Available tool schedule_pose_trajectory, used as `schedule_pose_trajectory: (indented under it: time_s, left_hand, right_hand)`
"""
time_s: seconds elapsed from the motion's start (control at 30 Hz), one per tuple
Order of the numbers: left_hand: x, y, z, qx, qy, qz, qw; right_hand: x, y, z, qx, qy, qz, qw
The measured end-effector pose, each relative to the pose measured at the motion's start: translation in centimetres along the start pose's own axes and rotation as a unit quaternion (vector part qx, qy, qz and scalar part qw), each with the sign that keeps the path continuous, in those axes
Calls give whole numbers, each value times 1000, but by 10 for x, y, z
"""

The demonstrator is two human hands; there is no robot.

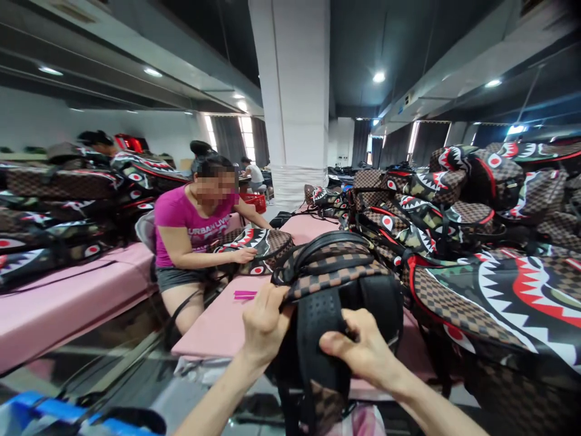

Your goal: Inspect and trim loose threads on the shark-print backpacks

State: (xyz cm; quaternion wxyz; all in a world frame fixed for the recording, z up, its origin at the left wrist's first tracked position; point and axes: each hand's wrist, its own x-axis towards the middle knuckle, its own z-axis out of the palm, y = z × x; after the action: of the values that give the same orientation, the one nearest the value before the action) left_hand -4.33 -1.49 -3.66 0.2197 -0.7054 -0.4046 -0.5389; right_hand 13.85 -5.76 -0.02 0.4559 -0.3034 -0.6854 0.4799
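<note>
Pink table (pixel 204 340) extends left of the backpack (pixel 331 278). Left hand (pixel 265 318) grips backpack's checkered edge; black strap (pixel 318 330) hangs lengthwise down backpack's near side, between hands; right hand (pixel 365 345), nearer strap, holds its right edge.

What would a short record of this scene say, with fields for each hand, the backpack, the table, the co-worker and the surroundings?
Left hand: gripping the backpack's checkered edge
Right hand: on the black strap, thumb over it
Backpack: brown-and-black checks, black straps
Table: pink; magenta strips left of backpack
Co-worker: seated, one hand on a shark-face bag
Surroundings: piled bags at right, pillar behind
</note>
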Motion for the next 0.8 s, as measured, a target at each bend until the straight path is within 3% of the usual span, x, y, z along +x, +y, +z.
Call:
schedule_pose_trajectory:
  time_s: [0.1,0.17,0.23,0.3,0.37,0.43,0.57,0.73,0.8]
  left_hand:
    - [0,-14,6,-69,-18,-13,997]
    - [-1,-16,7,-108,-32,3,994]
    - [-3,-13,9,-130,-22,21,991]
    - [-7,-9,13,-145,11,16,989]
    - [-11,-6,18,-153,51,-3,987]
    - [-13,-4,22,-153,81,-21,985]
    - [-16,5,22,-173,95,-36,980]
    - [-25,48,15,-192,90,-12,977]
    - [-32,66,10,-206,70,2,976]
  right_hand:
    - [-16,-13,6,-128,-61,-15,990]
    - [-37,-19,-3,-198,-36,-26,979]
    - [-59,-21,-23,-264,94,-61,958]
    - [-74,-21,-46,-322,286,-88,898]
    - [-77,-18,-63,-377,386,-83,838]
    - [-72,-11,-71,-413,382,-60,824]
    - [-67,11,-78,-404,344,-32,847]
    - [-68,26,-125,-381,423,-14,822]
    - [-65,23,-144,-350,439,4,828]
